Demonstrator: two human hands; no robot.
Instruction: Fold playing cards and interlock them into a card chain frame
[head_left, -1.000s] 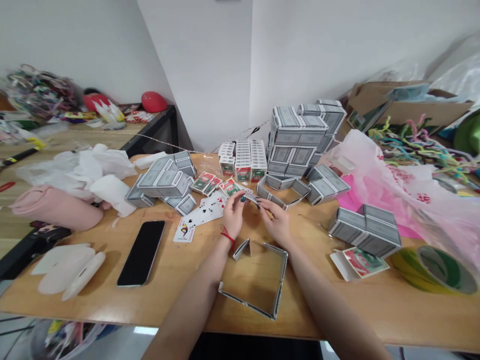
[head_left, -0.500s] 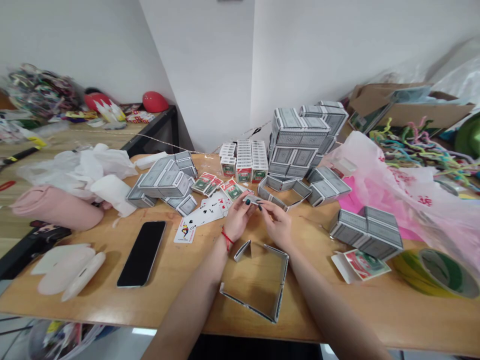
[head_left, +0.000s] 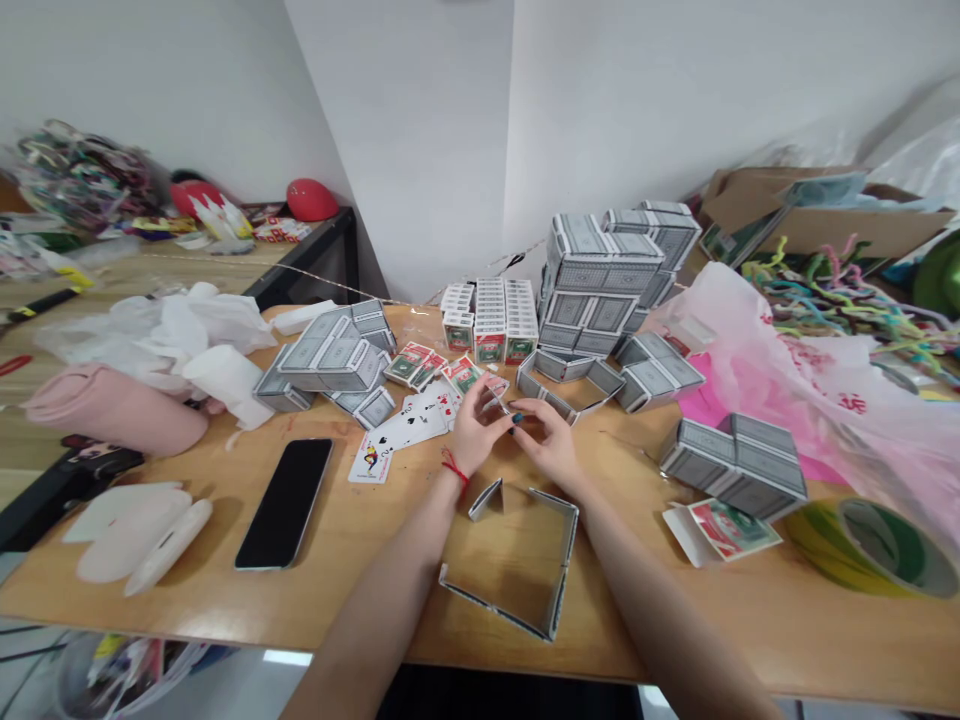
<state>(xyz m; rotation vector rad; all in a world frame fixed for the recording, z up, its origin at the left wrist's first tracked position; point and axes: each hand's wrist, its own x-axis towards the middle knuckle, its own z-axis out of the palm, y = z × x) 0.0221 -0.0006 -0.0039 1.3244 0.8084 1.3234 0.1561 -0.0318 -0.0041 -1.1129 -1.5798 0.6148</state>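
- One playing card point(head_left: 496, 404) is pinched between the fingertips of both hands, lifted just above the table point(head_left: 360, 560); it is partly hidden, so its face cannot be read.
- The left hand point(head_left: 471, 432) is closed on the card with thumb and forefingers pressed together; a red string bracelet point(head_left: 454, 468) is worn on its wrist.
- The right hand point(head_left: 553, 447) is met with it fingertip to fingertip, its fingers point(head_left: 525, 408) curled and pressed onto the same card.
- Just on the near side of the fingers, between the two forearms, an open frame of joined cards point(head_left: 559, 560) is stood on edge on the table, untouched.
- Immediately left of the fingers, loose face-up cards point(head_left: 412, 422) are spread out, and a joker card point(head_left: 369, 462) is laid at their near end.
- Further left of the fingers, a dark smartphone point(head_left: 285, 490) is laid flat.
- Just beyond the fingers, an open tray built of cards point(head_left: 570, 375) is set, with rows of small card packs point(head_left: 489, 320) behind it.
- Beyond and to the right of the fingers, grey blocks built of cards point(head_left: 600, 270) are stacked high near the wall.
- Well to the right of the fingers, another card block point(head_left: 735, 462) is set down, with an opened card box point(head_left: 720, 527) just nearer and a roll of tape point(head_left: 870, 540) further right.
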